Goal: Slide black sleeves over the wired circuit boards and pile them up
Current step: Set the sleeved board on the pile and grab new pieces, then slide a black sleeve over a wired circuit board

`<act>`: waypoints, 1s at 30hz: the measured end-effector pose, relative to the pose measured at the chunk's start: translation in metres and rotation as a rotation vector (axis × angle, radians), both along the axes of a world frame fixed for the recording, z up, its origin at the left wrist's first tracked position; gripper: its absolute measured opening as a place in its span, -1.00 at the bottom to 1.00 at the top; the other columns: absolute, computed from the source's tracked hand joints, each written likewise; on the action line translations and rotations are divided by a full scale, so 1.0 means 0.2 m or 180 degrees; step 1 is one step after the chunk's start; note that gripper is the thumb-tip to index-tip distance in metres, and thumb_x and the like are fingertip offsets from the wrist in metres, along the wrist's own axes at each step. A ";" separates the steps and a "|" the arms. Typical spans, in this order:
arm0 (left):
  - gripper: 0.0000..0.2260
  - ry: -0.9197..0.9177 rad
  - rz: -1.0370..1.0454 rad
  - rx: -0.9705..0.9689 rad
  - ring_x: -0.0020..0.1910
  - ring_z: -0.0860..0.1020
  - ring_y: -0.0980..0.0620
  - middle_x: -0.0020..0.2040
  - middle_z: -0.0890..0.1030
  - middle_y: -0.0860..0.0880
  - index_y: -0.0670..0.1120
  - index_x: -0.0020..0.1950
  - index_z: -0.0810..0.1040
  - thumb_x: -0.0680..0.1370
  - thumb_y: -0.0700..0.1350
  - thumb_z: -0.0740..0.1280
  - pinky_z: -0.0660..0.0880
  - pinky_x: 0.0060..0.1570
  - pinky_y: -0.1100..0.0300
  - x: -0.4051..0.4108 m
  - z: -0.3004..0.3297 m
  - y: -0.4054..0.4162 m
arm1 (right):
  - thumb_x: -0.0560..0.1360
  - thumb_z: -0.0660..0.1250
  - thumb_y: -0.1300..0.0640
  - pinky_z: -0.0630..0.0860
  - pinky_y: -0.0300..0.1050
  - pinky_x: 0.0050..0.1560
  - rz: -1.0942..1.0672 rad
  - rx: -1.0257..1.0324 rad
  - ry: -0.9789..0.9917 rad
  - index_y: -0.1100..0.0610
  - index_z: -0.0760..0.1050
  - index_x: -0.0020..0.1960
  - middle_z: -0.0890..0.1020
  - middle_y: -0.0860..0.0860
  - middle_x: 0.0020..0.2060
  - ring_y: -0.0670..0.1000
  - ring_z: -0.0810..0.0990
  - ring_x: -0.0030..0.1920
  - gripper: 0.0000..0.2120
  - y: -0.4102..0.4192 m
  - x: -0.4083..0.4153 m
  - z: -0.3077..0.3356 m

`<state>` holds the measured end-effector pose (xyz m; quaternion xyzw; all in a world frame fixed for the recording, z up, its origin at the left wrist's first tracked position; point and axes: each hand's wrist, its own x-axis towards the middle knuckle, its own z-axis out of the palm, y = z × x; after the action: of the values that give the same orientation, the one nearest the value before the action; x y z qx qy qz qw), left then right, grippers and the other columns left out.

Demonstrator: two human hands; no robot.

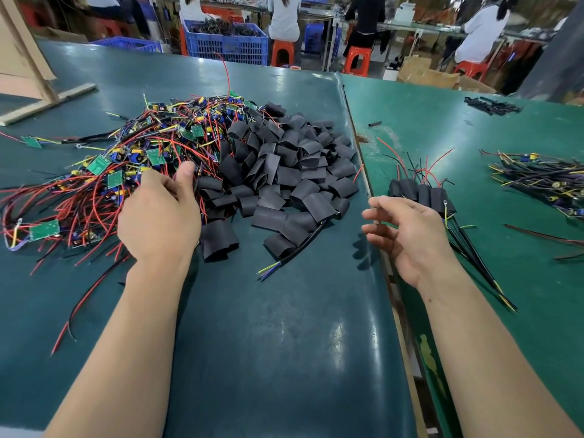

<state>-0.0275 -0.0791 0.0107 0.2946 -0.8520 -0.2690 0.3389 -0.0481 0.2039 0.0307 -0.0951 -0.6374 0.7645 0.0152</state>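
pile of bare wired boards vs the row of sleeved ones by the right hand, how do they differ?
Cover: the bare board pile shows green boards and blue parts; the sleeved boards are wrapped in black, only wires sticking out.
Size: the bare pile is a big heap; the sleeved ones are just a few.
Order: the bare pile is tangled; the sleeved ones lie side by side.
Contact: the left hand is on the bare pile; the right hand holds nothing.
Shared: red and black leads.

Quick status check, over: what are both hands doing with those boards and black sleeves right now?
Left hand reaching into wired board heap, grip hidden. Right hand open, empty, beside sleeved boards. Loose sleeve pile between hands. Nothing blocking.
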 end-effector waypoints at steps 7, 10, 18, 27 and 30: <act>-0.72 -0.0852 -0.0099 -0.0180 0.25 0.37 -0.30 0.17 0.55 -0.25 -0.13 0.18 0.58 0.52 -0.10 0.24 0.32 0.19 -0.16 0.01 0.00 0.01 | 0.53 0.35 0.20 0.52 -0.24 -0.48 0.0076 0.0030 -0.0002 0.25 0.61 -0.04 0.65 0.05 -0.36 -0.01 0.59 -0.45 -0.89 0.00 0.01 0.01; -0.72 -0.1059 -0.0096 -0.0121 0.19 0.45 -0.34 0.11 0.58 -0.26 -0.17 0.17 0.59 0.52 -0.09 0.29 0.43 0.12 -0.17 0.02 0.00 -0.01 | 0.53 0.35 0.20 0.52 -0.24 -0.48 0.0090 0.0044 -0.0011 0.24 0.61 -0.05 0.65 0.05 -0.36 -0.01 0.59 -0.45 -0.90 0.00 0.01 0.01; -0.79 -0.0499 -0.0042 -0.0181 0.01 0.55 -0.32 -0.05 0.64 -0.21 -0.10 0.07 0.66 0.53 -0.12 0.27 0.48 0.06 -0.08 0.03 0.02 -0.01 | 0.53 0.35 0.19 0.52 -0.25 -0.48 0.0102 0.0113 -0.0014 0.19 0.61 -0.10 0.66 0.03 -0.36 -0.02 0.60 -0.45 -0.91 0.00 0.01 0.01; -0.85 0.1862 -0.0848 -0.1102 -0.12 0.53 -0.22 -0.08 0.62 -0.17 -0.05 0.10 0.70 0.60 -0.08 0.37 0.37 -0.01 0.06 0.00 0.07 0.06 | 0.50 0.39 0.17 0.49 -0.26 -0.48 0.0446 0.0162 0.0121 0.19 0.61 -0.02 0.68 0.06 -0.27 -0.01 0.61 -0.40 -0.90 0.00 0.03 0.03; -0.80 0.2435 -0.1519 -0.1885 -0.26 0.44 -0.11 -0.24 0.51 -0.12 0.04 0.13 0.63 0.56 -0.19 0.43 0.38 -0.21 -0.01 0.01 0.06 0.21 | 0.43 0.44 0.17 0.53 -0.24 -0.42 0.1606 -0.0045 0.0404 0.17 0.60 0.12 0.69 0.12 -0.08 0.04 0.67 -0.26 -0.73 -0.04 0.06 0.02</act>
<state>-0.0258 -0.0364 0.0223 -0.1343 -0.7505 -0.1750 0.6230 -0.0354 0.1968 0.0340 0.1149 -0.6334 0.7529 -0.1368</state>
